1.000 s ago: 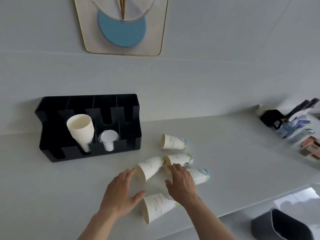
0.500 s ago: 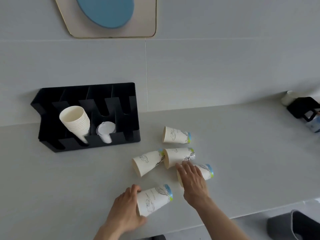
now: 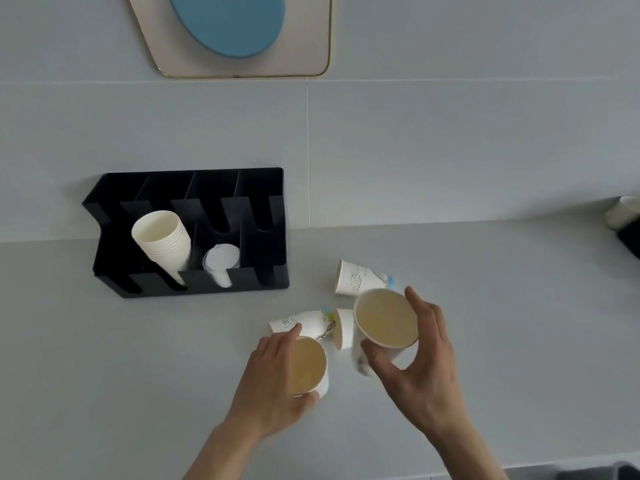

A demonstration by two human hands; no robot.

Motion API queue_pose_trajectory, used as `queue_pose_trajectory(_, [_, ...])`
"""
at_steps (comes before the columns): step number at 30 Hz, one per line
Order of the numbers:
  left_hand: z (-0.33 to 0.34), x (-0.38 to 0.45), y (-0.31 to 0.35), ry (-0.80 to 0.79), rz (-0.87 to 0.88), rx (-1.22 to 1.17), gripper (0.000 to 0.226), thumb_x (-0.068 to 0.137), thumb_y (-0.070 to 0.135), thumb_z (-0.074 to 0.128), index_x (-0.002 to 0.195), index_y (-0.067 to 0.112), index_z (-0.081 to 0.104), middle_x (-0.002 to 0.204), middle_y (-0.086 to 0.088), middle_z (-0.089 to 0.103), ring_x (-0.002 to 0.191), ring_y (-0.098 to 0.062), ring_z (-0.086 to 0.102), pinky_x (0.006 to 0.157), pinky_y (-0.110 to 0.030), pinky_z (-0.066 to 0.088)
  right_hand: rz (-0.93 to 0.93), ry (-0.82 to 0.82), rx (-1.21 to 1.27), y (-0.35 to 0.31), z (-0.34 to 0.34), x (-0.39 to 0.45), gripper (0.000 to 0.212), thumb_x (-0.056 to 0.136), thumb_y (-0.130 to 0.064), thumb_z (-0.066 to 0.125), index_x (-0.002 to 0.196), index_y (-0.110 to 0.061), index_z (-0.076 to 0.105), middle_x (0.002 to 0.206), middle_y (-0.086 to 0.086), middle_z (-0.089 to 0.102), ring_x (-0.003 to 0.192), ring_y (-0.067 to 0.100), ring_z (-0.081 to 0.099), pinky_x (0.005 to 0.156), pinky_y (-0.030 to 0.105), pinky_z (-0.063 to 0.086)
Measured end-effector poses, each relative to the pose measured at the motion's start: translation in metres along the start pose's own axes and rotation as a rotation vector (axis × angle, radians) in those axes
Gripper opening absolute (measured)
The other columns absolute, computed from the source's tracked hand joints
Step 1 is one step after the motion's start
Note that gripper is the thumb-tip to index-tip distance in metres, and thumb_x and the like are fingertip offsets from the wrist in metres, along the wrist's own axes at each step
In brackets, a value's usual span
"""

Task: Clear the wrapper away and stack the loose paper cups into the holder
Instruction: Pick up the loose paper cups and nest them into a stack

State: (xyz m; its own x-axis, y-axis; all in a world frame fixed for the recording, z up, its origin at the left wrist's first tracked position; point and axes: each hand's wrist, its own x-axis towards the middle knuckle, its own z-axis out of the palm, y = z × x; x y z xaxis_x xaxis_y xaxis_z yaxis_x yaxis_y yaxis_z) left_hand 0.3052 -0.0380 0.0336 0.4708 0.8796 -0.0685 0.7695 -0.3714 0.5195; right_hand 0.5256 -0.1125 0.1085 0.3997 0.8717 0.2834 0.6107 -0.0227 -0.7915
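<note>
My left hand [image 3: 273, 386] grips a white paper cup [image 3: 306, 365], its mouth facing up at me. My right hand [image 3: 422, 362] holds a second paper cup [image 3: 386, 318] lifted off the counter, mouth also up. Three more printed cups lie on their sides on the counter: one [image 3: 360, 280] behind my right hand, one [image 3: 304, 322] behind my left hand, and one [image 3: 343, 329] between the held cups, mostly hidden. The black holder [image 3: 263, 216] stands against the wall at the left, with a stack of cups [image 3: 162, 240] in one slot. No wrapper shows.
A stack of clear lids [image 3: 220, 261] sits in the holder's neighbouring slot. A framed wall piece with a blue disc [image 3: 228, 26] hangs above. A black object with a white cup [image 3: 625, 216] is at the right edge. The counter's front edge runs along the bottom right.
Both hands have picked a cup up off the counter and turned it mouth up; before, the left hand was closing on a lying cup and the right hand rested on another.
</note>
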Motion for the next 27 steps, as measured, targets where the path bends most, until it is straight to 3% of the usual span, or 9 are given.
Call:
queue_pose_trajectory(4, [0.017,-0.006,0.004,0.064,-0.016,-0.128,0.106,0.063,0.055,0.076,0.153,0.02,0.033,0.135,0.011,0.051,0.12,-0.013,0.042,0.105,-0.033,0.043,-0.071,-0.076,0.237,-0.027,-0.007,0.004,0.087,0.076,-0.046,0.077,0.15,-0.022,0.04,0.133,-0.008,0.052,0.125,0.015,0.055,0.095,0.016,0.047])
queue_pose_trajectory(7, [0.023,-0.008,0.007,0.089,-0.055,-0.244,0.114,0.055,0.054,0.085,0.153,0.028,0.03,0.13,0.023,0.052,0.117,-0.007,0.047,0.099,-0.033,0.05,-0.112,-0.206,0.188,-0.024,0.009,-0.002,0.088,0.075,-0.038,0.082,0.151,-0.016,0.041,0.136,-0.003,0.052,0.126,0.013,0.054,0.098,0.02,0.047])
queue_pose_trajectory(10, [0.027,-0.009,0.011,0.106,-0.109,-0.404,0.124,0.056,0.052,0.088,0.155,0.045,0.014,0.132,0.042,0.043,0.122,0.004,0.05,0.095,-0.026,0.051,-0.13,-0.341,0.037,-0.008,0.03,-0.015,0.091,0.076,-0.035,0.082,0.153,-0.017,0.038,0.139,-0.005,0.049,0.123,0.007,0.055,0.094,0.022,0.051])
queue_pose_trajectory(13, [0.029,-0.011,0.011,0.088,-0.139,-0.422,0.133,0.053,0.046,0.089,0.151,0.058,-0.001,0.128,0.042,0.048,0.117,0.003,0.056,0.085,-0.02,0.051,-0.148,-0.464,-0.119,0.012,0.048,-0.029,0.094,0.081,-0.052,0.071,0.159,-0.021,0.027,0.154,-0.01,0.036,0.136,0.01,0.046,0.1,0.025,0.051])
queue_pose_trajectory(16, [0.031,-0.012,0.009,0.089,-0.141,-0.419,0.137,0.049,0.046,0.09,0.151,0.057,0.0,0.129,0.033,0.054,0.112,0.002,0.06,0.08,-0.02,0.053,-0.105,-0.532,-0.171,0.028,0.057,-0.036,0.092,0.086,-0.065,0.058,0.161,-0.028,0.02,0.164,-0.019,0.023,0.146,0.004,0.033,0.109,0.02,0.039])
queue_pose_trajectory(20, [0.03,-0.016,0.006,0.116,-0.074,-0.381,0.109,0.056,0.048,0.081,0.145,0.061,0.02,0.139,0.034,0.046,0.123,0.008,0.05,0.094,-0.024,0.053,-0.096,-0.551,-0.222,0.037,0.061,-0.036,0.08,0.09,-0.064,0.053,0.159,-0.031,0.028,0.161,-0.02,0.031,0.142,0.006,0.041,0.109,0.023,0.038])
queue_pose_trajectory(23, [0.031,-0.015,0.003,0.113,-0.048,-0.349,0.098,0.059,0.051,0.082,0.143,0.056,0.031,0.138,0.036,0.042,0.124,0.012,0.047,0.094,-0.02,0.051,-0.07,-0.565,-0.221,0.039,0.058,-0.023,0.077,0.087,-0.065,0.057,0.153,-0.029,0.04,0.152,-0.017,0.048,0.135,0.007,0.05,0.107,0.026,0.044])
queue_pose_trajectory(25, [0.032,-0.014,0.003,0.119,-0.044,-0.356,0.098,0.057,0.054,0.085,0.141,0.053,0.034,0.137,0.037,0.043,0.123,0.012,0.047,0.089,-0.011,0.045,-0.028,-0.494,-0.203,0.043,0.057,-0.005,0.068,0.09,-0.053,0.064,0.148,-0.023,0.048,0.143,-0.011,0.058,0.129,0.012,0.056,0.103,0.029,0.048])
queue_pose_trajectory(27, [0.034,-0.014,0.003,0.12,-0.037,-0.357,0.099,0.057,0.055,0.086,0.139,0.055,0.032,0.137,0.038,0.041,0.124,0.012,0.046,0.089,-0.008,0.041,-0.017,-0.414,-0.271,0.053,0.058,0.017,0.064,0.092,-0.032,0.069,0.151,-0.017,0.046,0.147,-0.003,0.057,0.133,0.019,0.054,0.106,0.033,0.046])
